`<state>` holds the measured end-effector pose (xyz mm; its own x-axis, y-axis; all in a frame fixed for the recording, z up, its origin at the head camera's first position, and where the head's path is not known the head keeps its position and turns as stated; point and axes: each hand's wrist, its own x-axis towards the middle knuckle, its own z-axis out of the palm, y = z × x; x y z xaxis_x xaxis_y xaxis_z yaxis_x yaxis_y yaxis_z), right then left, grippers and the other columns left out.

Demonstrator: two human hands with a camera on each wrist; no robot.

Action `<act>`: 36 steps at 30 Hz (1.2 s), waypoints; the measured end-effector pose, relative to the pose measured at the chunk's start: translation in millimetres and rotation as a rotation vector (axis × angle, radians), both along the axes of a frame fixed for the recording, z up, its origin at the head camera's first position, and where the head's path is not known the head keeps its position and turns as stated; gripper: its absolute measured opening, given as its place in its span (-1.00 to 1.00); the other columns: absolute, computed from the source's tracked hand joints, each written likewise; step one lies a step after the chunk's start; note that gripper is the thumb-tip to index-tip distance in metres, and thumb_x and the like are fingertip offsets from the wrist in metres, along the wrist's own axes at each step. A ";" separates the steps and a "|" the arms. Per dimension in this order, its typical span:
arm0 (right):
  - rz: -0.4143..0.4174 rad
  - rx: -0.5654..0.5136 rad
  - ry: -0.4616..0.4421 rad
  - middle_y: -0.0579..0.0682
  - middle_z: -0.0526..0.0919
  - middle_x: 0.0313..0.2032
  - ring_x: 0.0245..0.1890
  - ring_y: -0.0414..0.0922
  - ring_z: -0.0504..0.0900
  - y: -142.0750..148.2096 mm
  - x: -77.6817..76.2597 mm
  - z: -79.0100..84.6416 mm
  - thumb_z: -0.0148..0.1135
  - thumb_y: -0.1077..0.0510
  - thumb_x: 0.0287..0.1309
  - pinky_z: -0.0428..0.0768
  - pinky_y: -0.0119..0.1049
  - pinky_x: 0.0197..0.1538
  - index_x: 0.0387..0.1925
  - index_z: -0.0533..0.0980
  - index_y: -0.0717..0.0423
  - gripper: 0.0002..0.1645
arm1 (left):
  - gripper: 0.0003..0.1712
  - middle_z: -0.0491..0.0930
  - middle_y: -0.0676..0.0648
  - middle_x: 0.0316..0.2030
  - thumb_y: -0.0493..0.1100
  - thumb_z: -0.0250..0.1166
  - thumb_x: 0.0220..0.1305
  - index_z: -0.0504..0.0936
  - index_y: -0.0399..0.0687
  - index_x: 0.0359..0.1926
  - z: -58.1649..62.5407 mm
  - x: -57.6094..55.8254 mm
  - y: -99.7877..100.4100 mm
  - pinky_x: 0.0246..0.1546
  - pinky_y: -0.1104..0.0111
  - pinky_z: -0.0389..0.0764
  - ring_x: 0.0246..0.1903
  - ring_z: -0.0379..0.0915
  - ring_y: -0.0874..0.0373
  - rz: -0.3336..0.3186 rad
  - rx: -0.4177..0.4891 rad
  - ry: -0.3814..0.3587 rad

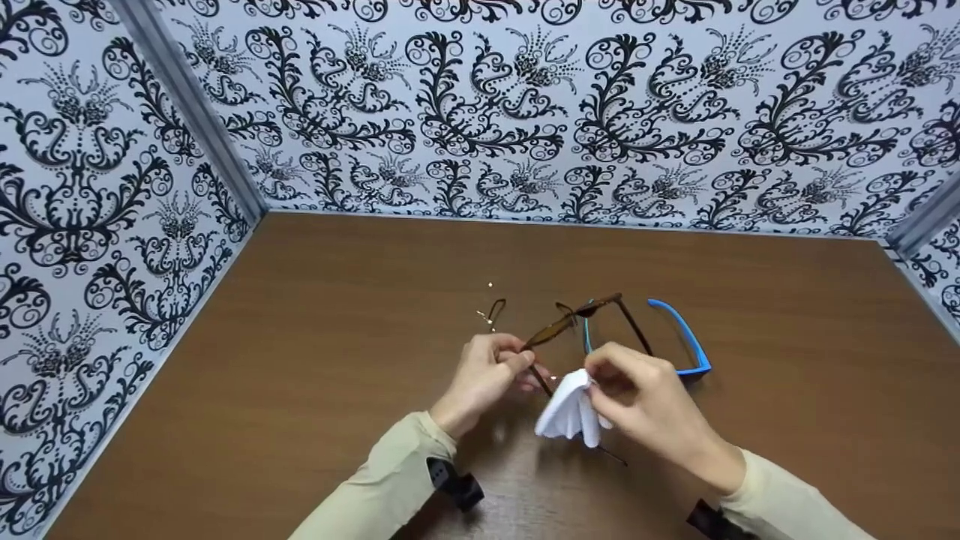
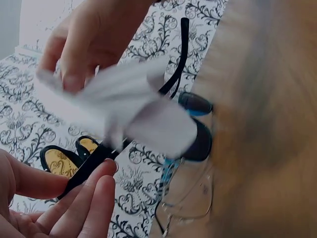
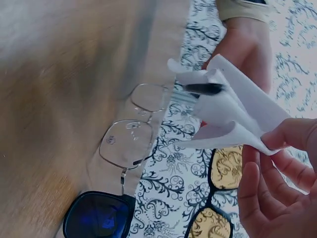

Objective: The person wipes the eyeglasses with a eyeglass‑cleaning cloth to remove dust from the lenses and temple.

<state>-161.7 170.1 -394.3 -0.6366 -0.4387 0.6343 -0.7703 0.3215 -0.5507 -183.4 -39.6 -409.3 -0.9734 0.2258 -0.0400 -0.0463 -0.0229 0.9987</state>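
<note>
My left hand (image 1: 480,379) grips a pair of dark brown-framed glasses (image 1: 551,331) near a hinge, thumb and fingers on one temple arm. Their amber lenses (image 2: 58,162) show in the left wrist view. Between its thumb and fingers my right hand (image 1: 652,397) pinches a white cloth (image 1: 562,412), which hangs in loose folds. The cloth overlaps part of the held temple arm; whether it touches the arm I cannot tell. A tip of that arm sticks out below the cloth.
Blue-armed sunglasses (image 1: 694,349) with dark lenses lie on the brown table (image 1: 337,300), just beyond my right hand. Thin wire-rimmed glasses (image 3: 126,144) lie beside them, partly hidden by my left hand in the head view. Patterned panels (image 1: 487,112) border the table.
</note>
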 end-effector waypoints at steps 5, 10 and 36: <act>0.003 -0.053 -0.073 -0.05 0.65 -0.36 -0.49 -0.23 0.56 17.5 0.2 5.0 0.29 0.62 -0.14 0.51 -0.50 -0.48 -0.22 0.59 0.19 -0.56 | -0.90 0.65 -0.38 -0.40 -0.45 0.10 0.27 0.48 -0.49 -0.24 7.3 -7.4 -14.3 -0.34 0.12 0.67 -0.55 0.63 0.08 0.028 0.030 -0.016; -0.035 -0.108 -0.154 -0.02 0.66 -0.33 -0.45 -0.21 0.58 35.1 0.3 12.3 0.28 0.62 -0.09 0.54 -0.48 -0.41 -0.20 0.61 0.24 -0.60 | -0.89 0.66 -0.34 -0.41 -0.48 0.10 0.28 0.52 -0.53 -0.24 19.6 -16.9 -32.8 -0.38 0.23 0.67 -0.54 0.62 0.10 0.094 -0.038 0.104; -0.156 -0.151 -0.370 0.06 0.67 -0.32 -0.33 -0.16 0.62 66.4 11.1 2.8 0.23 0.57 0.04 0.58 -0.40 -0.32 -0.20 0.61 0.26 -0.70 | -0.88 0.69 -0.23 -0.43 -0.42 0.23 0.23 0.68 -0.39 -0.26 58.2 -32.4 -150.2 -0.46 0.46 0.62 -0.46 0.66 0.02 0.503 -0.546 0.493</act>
<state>-150.6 236.5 -391.6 -0.8847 -0.2384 0.4005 -0.4604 0.3132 -0.8306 -215.7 -189.7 -351.1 -0.8869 -0.1610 0.4329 0.2790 0.5602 0.7800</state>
